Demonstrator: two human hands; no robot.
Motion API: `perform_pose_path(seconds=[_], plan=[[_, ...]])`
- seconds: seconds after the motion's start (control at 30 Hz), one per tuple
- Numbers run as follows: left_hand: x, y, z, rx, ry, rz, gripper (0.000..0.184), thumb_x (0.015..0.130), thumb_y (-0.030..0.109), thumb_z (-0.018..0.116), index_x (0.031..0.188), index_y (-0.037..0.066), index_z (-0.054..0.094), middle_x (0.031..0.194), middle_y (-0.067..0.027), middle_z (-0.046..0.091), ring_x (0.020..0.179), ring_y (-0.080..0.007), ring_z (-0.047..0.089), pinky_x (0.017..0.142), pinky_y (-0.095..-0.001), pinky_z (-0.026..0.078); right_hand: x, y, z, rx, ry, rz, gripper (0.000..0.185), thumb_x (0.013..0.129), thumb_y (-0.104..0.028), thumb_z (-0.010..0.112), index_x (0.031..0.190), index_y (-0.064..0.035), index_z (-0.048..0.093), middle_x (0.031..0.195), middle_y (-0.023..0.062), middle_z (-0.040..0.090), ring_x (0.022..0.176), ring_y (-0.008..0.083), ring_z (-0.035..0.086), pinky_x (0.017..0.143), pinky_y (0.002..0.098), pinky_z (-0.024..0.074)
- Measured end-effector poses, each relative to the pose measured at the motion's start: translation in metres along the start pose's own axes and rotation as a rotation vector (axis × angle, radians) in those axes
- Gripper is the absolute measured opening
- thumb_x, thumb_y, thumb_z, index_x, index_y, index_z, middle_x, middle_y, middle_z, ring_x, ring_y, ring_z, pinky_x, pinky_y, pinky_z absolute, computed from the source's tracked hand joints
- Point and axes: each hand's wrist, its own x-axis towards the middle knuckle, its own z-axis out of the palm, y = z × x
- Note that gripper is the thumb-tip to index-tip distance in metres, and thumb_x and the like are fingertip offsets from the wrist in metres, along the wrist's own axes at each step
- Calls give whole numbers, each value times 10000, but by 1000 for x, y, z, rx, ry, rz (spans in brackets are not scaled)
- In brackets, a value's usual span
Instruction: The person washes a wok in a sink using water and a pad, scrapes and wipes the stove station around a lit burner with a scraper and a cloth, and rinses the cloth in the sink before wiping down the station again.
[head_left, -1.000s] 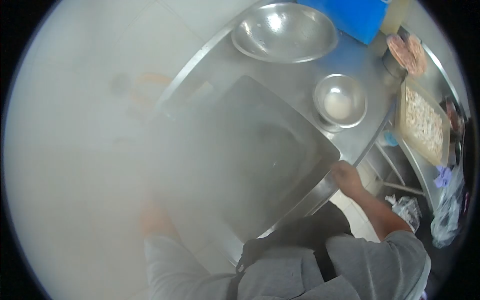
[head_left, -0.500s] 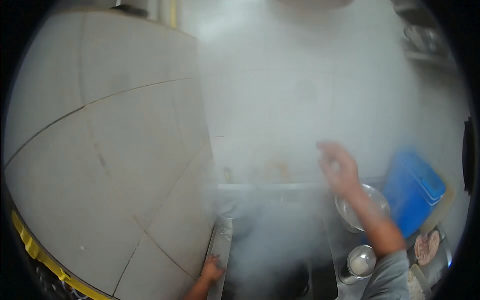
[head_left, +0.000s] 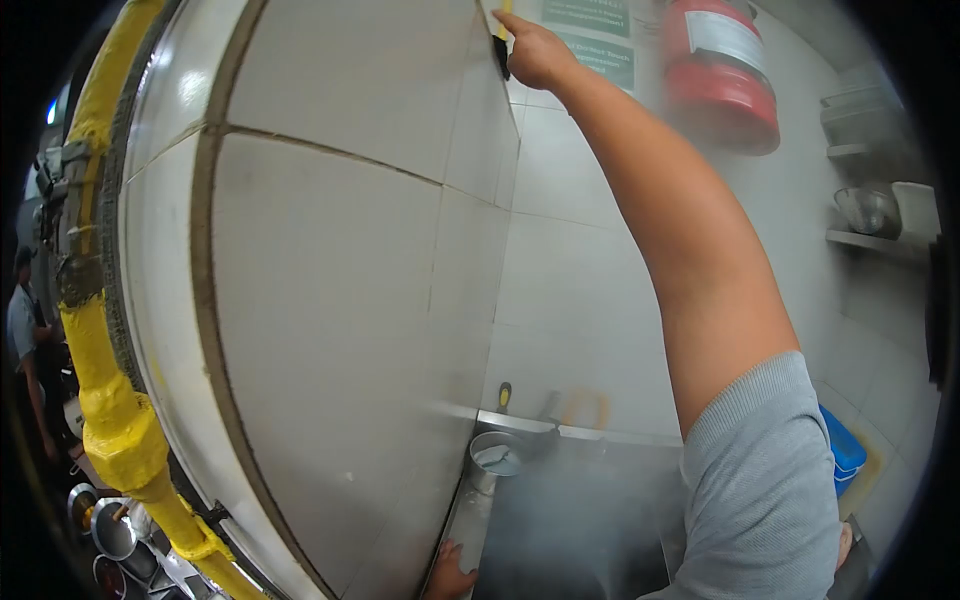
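My right hand point(head_left: 540, 54) is raised high against the end of the tiled partition. Its index finger reaches out to a thin yellow pipe point(head_left: 506, 22), and the other fingers curl beside a black part point(head_left: 500, 58) on it. Whatever lies within those fingers is hidden. Low down, my left hand point(head_left: 452, 574) rests with its fingers on the metal ledge point(head_left: 466, 520) beside the steaming dark cooking surface point(head_left: 570, 530). A metal pot point(head_left: 494, 456) with something pale inside stands at the back of that ledge. Behind it a yellow-and-black handle point(head_left: 504, 398) leans on the wall.
The tiled partition point(head_left: 330, 270) fills the left side, edged by a thick yellow pipe point(head_left: 125, 440). Beyond it stands another person point(head_left: 26, 325) near several pans point(head_left: 112, 530). A red canister point(head_left: 718, 75) hangs on the wall. Shelves point(head_left: 868, 240) and a blue container point(head_left: 842, 450) are at right.
My right hand has risen from above the cooker up to the yellow pipe at the partition's edge. The view has tilted up and left. My left hand stays on the ledge.
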Motion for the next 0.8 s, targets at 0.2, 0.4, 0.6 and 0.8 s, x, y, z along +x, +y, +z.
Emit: perform_pose_path(seconds=[0.2, 0.4, 0.6, 0.8], plan=[[4, -13, 12, 7, 15, 0, 739, 752, 260, 694, 1356, -39, 392, 1505, -219, 211, 1403, -343, 194, 1138, -405, 221, -12, 17, -11, 167, 199, 228, 341, 776, -139, 515, 1071, -23, 640, 1007, 289, 618, 970, 445, 587, 847, 465, 471], [10, -32, 32, 219, 12, -8, 738, 748, 225, 708, 1372, -11, 392, 1531, -190, 164, 1419, -332, 151, 1148, -405, 202, -151, 100, -18, 845, 238, 650, 468, 790, -263, 540, 1110, 74, 602, 1026, 323, 615, 1009, 374, 605, 901, 365, 455], [-16, -19, 42, 275, -8, -64, 734, 738, 232, 713, 1353, -29, 411, 1496, -229, 246, 1402, -352, 205, 1141, -410, 208, -587, 59, -26, 1265, -200, 1572, 419, 868, -226, 460, 1172, 58, 507, 1135, 209, 565, 1072, 317, 532, 944, 471, 406], [16, -14, 61, 147, 121, -262, 768, 745, 346, 691, 1352, -34, 413, 1479, -244, 274, 1396, -359, 218, 1150, -421, 171, -880, -12, -69, 919, -618, 2420, 592, 828, -187, 618, 1357, -3, 427, 1303, 164, 504, 1187, 272, 477, 1005, 438, 358]])
